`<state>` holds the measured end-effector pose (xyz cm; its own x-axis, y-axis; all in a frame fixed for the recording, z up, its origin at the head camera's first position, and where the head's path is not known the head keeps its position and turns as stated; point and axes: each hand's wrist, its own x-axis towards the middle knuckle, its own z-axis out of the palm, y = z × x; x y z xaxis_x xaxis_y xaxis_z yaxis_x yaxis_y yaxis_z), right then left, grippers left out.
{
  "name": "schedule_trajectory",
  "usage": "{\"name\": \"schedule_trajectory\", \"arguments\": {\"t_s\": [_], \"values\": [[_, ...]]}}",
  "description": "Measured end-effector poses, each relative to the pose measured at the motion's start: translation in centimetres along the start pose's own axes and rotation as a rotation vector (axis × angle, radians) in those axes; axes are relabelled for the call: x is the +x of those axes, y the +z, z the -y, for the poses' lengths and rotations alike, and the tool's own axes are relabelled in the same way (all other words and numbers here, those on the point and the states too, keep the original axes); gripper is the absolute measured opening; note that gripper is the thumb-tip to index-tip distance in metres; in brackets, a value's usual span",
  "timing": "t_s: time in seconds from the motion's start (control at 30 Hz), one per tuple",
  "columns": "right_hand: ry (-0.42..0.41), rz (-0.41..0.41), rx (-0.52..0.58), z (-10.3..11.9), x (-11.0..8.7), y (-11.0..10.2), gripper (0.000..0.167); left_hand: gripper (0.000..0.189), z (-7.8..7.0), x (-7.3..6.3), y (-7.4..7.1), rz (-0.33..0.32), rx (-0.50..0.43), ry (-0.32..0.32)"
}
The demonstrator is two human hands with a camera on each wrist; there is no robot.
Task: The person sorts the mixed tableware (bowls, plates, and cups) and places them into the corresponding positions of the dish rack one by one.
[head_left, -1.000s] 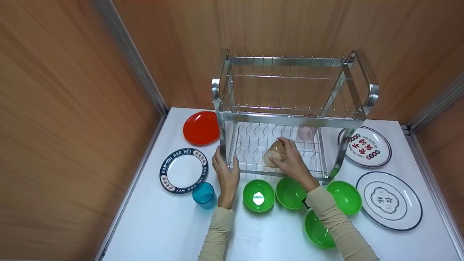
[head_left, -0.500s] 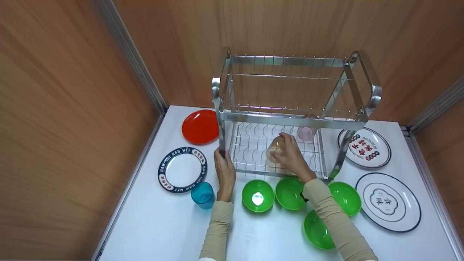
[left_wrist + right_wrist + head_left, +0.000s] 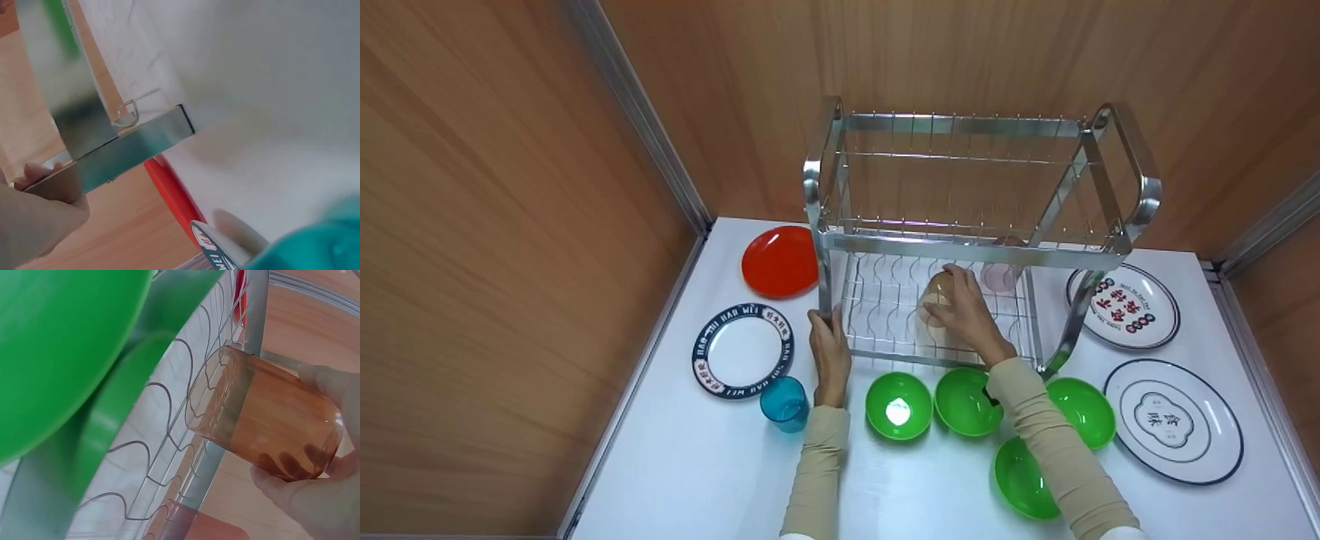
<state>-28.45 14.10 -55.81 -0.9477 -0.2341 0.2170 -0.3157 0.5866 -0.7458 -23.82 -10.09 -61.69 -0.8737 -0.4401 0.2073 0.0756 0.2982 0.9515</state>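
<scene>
My right hand (image 3: 969,315) grips an amber drinking glass (image 3: 281,416) over the lower tier of a two-tier metal dish rack (image 3: 975,251). In the right wrist view its thumb and fingers wrap the closed-looking end, while the other end meets the wavy wires (image 3: 169,433); whether it bears on them I cannot tell. My left hand (image 3: 831,356) holds the rack's left front upright, and the left wrist view shows its fingers curled round the flat metal bar (image 3: 135,143). Behind the amber glass, a pink glass (image 3: 1001,277) stands on the lower tier's right side.
Several green bowls (image 3: 898,406) sit before the rack, partly under my right arm. A blue glass (image 3: 784,405), a blue-rimmed plate (image 3: 701,352) and a red plate (image 3: 780,262) are at left. Two white plates, one with red lettering (image 3: 1123,306) and one oval (image 3: 1177,424), lie at right.
My left hand's thumb and fingers have come together on the rack's upright. The right hand has tipped the amber glass more upright and shifted it slightly back over the wires.
</scene>
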Motion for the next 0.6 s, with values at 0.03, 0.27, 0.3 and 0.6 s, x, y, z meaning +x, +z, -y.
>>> {"name": "schedule_trajectory", "arguments": {"t_s": [0.03,0.27,0.3,0.6], "values": [[0.0,0.002,-0.007,0.0,0.1,0.0,0.076,0.021,0.0,0.0,0.0,-0.005,-0.005,-0.008],[0.005,0.012,-0.042,-0.8,0.8,0.1,0.073,0.023,0.0,0.2,0.1,-0.003,-0.036,-0.035],[0.007,0.012,-0.044,-1.0,0.8,0.1,0.073,0.023,0.1,0.1,0.1,-0.001,-0.034,-0.035],[-0.005,0.004,-0.064,-2.5,2.0,-0.5,0.083,0.024,0.1,0.3,0.1,-0.015,-0.05,-0.031]]}}
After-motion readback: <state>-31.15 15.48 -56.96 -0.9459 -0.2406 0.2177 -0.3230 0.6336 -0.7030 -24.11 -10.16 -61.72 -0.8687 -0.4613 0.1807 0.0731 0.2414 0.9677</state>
